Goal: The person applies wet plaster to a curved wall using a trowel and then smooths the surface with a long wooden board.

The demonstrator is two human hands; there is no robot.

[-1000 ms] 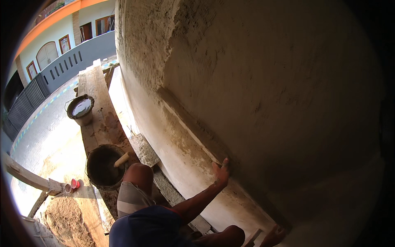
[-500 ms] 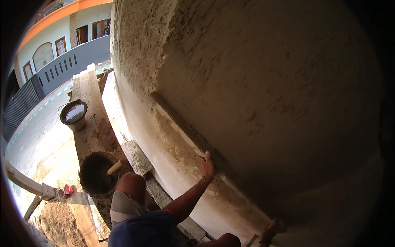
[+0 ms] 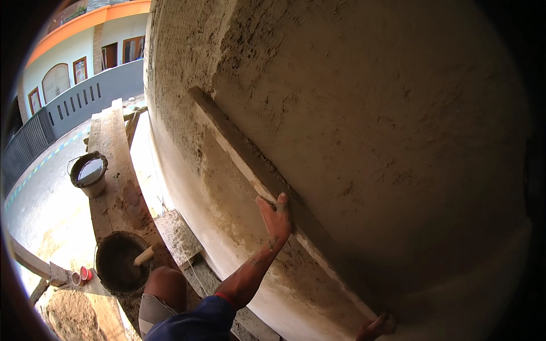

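Note:
A long straight wooden screed board (image 3: 241,149) lies slantwise against a plastered wall (image 3: 387,131). My left hand (image 3: 275,218) grips it near the middle from its lower edge, thumb pointing up. Close to the board's lower end, my right hand (image 3: 376,327) is closed on it, partly cut off by the picture's lower edge. A ridge of wet mortar runs along the board's upper edge. Below the board the plaster looks smoother, with damp brownish patches; above and to the left it is rough.
On a plank scaffold (image 3: 114,136) to my left stand a bucket of water (image 3: 90,175) and a dark mortar tub (image 3: 120,262) with a wooden handle (image 3: 144,256) sticking out. A mortar-crusted board (image 3: 177,234) lies beside the wall. Small red cups (image 3: 85,274) and a sand heap (image 3: 71,312) are lower left.
The screed board has slid up the wall, with both hands moving along on it. My view has shifted slightly, so the buckets appear lower and farther left.

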